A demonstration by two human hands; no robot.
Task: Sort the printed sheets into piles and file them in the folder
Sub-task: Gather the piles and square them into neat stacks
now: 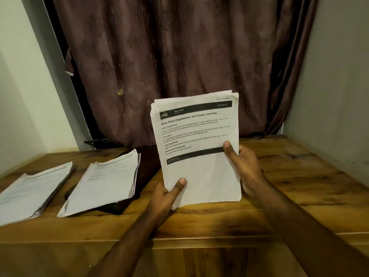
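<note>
Currently stack of printed sheets [196, 148] held upright above wooden table [289, 186], pinched by left hand [167, 194] at bottom corner, right hand [242, 162] at side edge, likely for reading header. Two sorted piles [103, 180] [34, 192] laid left; nearer pile rested on dark folder [143, 172].

One view only — a wide-angle camera worn on the person's head. It faces forward and tilts down across the wooden bench [299, 186], with the near bench edge low in the picture and both forearms entering from the bottom border. The camera sits close: the left hand [165, 196] and right hand [242, 164] fill the centre, and print on the held sheets [197, 140] is partly legible. Straight ahead, the brown curtain [169, 56] closes the background; pale walls [339, 76] bound both sides. Wide-angle distortion bends the edges — straight lines lean near the left border.
</note>
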